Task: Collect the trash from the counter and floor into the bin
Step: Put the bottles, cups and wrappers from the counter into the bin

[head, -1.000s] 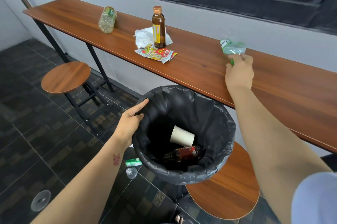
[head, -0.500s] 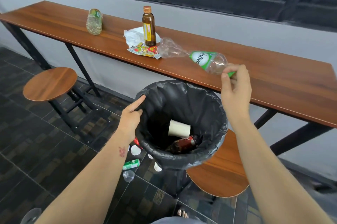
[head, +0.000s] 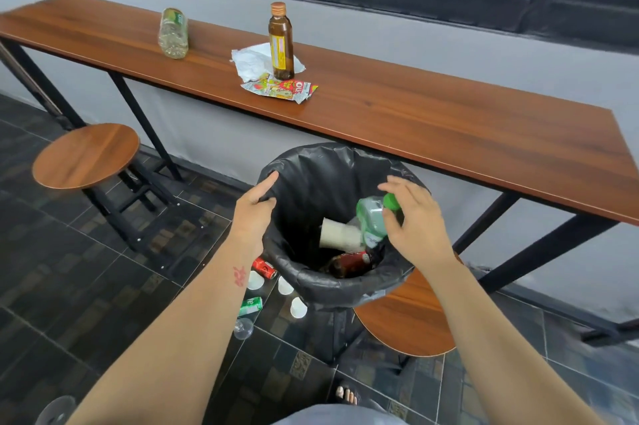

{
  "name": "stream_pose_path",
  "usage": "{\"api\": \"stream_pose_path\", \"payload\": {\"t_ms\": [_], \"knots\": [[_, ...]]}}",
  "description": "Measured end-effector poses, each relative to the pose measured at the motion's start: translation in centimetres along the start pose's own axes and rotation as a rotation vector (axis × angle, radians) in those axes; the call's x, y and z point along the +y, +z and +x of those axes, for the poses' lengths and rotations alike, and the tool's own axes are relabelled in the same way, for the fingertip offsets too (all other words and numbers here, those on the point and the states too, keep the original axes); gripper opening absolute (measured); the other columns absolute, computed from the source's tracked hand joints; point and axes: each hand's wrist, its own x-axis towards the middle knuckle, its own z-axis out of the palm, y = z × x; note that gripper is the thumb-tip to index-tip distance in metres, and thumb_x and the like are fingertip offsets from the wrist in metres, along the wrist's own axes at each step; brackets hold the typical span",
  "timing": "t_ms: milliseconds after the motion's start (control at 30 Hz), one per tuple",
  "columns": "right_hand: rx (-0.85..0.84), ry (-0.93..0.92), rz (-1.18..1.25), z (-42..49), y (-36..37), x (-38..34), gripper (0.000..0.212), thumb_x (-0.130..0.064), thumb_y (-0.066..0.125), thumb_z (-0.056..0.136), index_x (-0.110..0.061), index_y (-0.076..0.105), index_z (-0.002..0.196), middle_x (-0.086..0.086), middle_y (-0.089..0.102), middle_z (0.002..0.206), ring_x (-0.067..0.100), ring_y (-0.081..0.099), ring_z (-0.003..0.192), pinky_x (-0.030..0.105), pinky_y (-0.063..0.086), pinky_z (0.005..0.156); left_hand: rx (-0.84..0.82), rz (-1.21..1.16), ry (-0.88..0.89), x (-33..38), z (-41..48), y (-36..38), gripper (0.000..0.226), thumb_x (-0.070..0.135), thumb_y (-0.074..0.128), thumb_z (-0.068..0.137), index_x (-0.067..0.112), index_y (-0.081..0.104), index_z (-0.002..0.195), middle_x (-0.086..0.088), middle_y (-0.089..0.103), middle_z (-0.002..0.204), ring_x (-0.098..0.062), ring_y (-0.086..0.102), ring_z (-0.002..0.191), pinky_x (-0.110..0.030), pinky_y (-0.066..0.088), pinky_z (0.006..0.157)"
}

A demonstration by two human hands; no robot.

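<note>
Plastic bottle over the bin mouth

At frame center the right hand, fingers spread wide, is beside the green-capped plastic bottle above the bin; whether they touch I cannot tell. The left hand grips the liner rim. Inside lie a paper cup and a dark bottle. A brown bottle stands on the counter, upper center.

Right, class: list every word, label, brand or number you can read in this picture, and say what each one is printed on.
"OK": red patch on the snack wrapper on the counter; the rest is unreadable.
Brown bottle, yellow label: too small to read.
Lying clear bottle, green label: blurred.
Green-capped bottle over the bin: label blurred.
Green carton and red can on the floor: print unreadable.
</note>
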Motion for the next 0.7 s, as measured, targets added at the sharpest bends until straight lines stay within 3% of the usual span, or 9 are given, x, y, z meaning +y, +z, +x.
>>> {"api": "stream_pose_path", "payload": {"t_ms": [100, 200, 367, 433, 533, 600, 700], "knots": [[-0.086, 0.084, -0.18, 0.5, -0.3, 0.4, 0.042, -0.035, 0.059, 0.09, -0.033, 0.055, 0.132, -0.002, 0.032, 0.156, 0.021, 0.021, 0.146, 0.045, 0.013, 0.117, 0.0, 0.014, 0.008, -0.1, 0.0, -0.1, 0.054, -0.003, 0.045, 0.098, 0.037, 0.06, 0.131, 0.006, 0.043, 0.149, -0.023, 0.04, 0.135, -0.036, 0.036, 0.107], [-0.196, 0.24, -0.083, 0.6, -0.1, 1.1, 0.046, -0.048, 0.055, 0.091, -0.047, 0.046, 0.136, -0.004, 0.009, 0.163, 0.021, 0.002, 0.15, 0.052, 0.01, 0.119, -0.004, 0.007, 0.007, -0.2, -0.1, -0.1, 0.055, -0.004, 0.044, 0.098, 0.037, 0.059, 0.132, 0.007, 0.044, 0.148, -0.022, 0.041, 0.135, -0.031, 0.036, 0.104], [-0.173, 0.456, 0.411, 0.7, -0.2, 1.4, 0.041, -0.039, 0.061, 0.092, -0.052, 0.051, 0.129, -0.011, 0.005, 0.162, 0.014, 0.021, 0.146, 0.038, 0.038, 0.11, 0.005, 0.011, 0.007, -0.5, 0.2, -0.3, 0.054, -0.002, 0.043, 0.099, 0.038, 0.059, 0.132, 0.008, 0.044, 0.148, -0.022, 0.041, 0.135, -0.034, 0.037, 0.103], [-0.145, 0.474, 0.458, 0.8, 0.2, 1.2, 0.037, -0.036, 0.061, 0.092, -0.053, 0.054, 0.124, -0.011, 0.014, 0.161, 0.014, 0.028, 0.143, 0.043, 0.044, 0.106, 0.019, -0.005, -0.001, -0.9, 0.4, -0.6, 0.054, -0.002, 0.043, 0.099, 0.039, 0.061, 0.13, 0.008, 0.045, 0.147, -0.02, 0.042, 0.134, -0.035, 0.037, 0.105], [-0.112, 0.476, 0.485, 1.5, 0.7, 0.1, 0.039, -0.034, 0.063, 0.091, -0.049, 0.056, 0.126, -0.009, 0.023, 0.158, 0.015, 0.031, 0.142, 0.046, 0.043, 0.107, 0.043, -0.043, 0.004, -1.3, 0.3, -1.2, 0.055, -0.004, 0.043, 0.098, 0.038, 0.063, 0.127, 0.015, 0.051, 0.137, -0.007, 0.052, 0.113, -0.024, 0.04, 0.093], [-0.105, 0.473, 0.496, 2.0, 1.3, -0.9, 0.042, -0.033, 0.064, 0.091, -0.047, 0.054, 0.13, -0.008, 0.025, 0.157, 0.015, 0.028, 0.143, 0.043, 0.037, 0.111, 0.052, -0.075, -0.003, -1.3, 0.4, -2.2, 0.054, -0.004, 0.043, 0.099, 0.036, 0.062, 0.128, 0.018, 0.052, 0.128, -0.002, 0.051, 0.101, -0.024, 0.04, 0.093], [-0.115, 0.444, 0.524, 2.8, 3.0, -3.2, 0.045, -0.031, 0.067, 0.09, -0.048, 0.054, 0.129, -0.009, 0.025, 0.157, 0.015, 0.028, 0.143, 0.045, 0.038, 0.111, 0.067, -0.095, -0.003, -1.4, 1.5, -5.1, 0.052, -0.003, 0.044, 0.099, 0.036, 0.063, 0.128, 0.015, 0.051, 0.139, -0.011, 0.047, 0.125, -0.034, 0.036, 0.106]]}}
